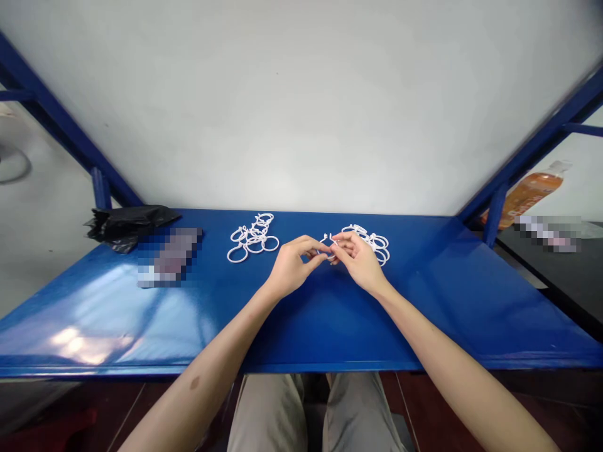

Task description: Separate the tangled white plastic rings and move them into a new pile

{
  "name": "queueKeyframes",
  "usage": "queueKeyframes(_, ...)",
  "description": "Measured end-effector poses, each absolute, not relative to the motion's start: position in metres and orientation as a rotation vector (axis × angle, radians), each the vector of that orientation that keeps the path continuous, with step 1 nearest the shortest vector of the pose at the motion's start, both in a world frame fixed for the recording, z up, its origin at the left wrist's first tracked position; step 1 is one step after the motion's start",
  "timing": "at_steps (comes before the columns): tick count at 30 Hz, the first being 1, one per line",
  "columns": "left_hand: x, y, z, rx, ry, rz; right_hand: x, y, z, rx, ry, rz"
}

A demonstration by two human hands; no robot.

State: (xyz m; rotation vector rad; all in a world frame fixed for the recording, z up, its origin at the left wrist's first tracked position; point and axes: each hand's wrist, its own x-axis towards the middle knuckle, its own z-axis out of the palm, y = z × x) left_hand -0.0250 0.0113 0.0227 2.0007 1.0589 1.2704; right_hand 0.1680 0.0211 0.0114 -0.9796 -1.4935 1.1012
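A white plastic curtain ring (325, 236) with its ends apart is held above the blue table between my two hands. My left hand (296, 260) pinches its left side with thumb and fingers. Gripping the right side is my right hand (355, 257), with its fingertips close to the ring's gap. To the left of my left hand lies a loose pile of white curtain rings (247, 245). Another group of white curtain rings (382, 241) rests just behind and to the right of my right hand, which covers part of it.
The blue table (330, 320) meets a pale wall (301, 125) at the back. A crumpled black plastic bag (127, 223) and a blurred-out flat object (172, 257) lie at the left. Beyond the right frame post are a drink bottle (532, 191) and a dark surface (556, 263).
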Motion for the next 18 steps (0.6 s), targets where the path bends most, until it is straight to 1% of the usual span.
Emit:
queueKeyframes(3,-0.024,0.015,0.018,1.899,1.2,1.374,0.167,0.021,0.011,-1.016,-1.469,1.045)
queueKeyframes(7,-0.022,0.018,0.01,1.855,1.184,1.22,0.165,0.019,0.008,-1.002,-1.512,1.038)
queueKeyframes(12,-0.019,0.012,0.005,2.018,1.159,1.182,0.164,0.019,-0.001,-1.012,-1.564,0.979)
queueKeyframes(18,-0.02,0.006,0.006,2.223,1.216,1.07,0.165,0.014,-0.002,-1.027,-1.734,0.806)
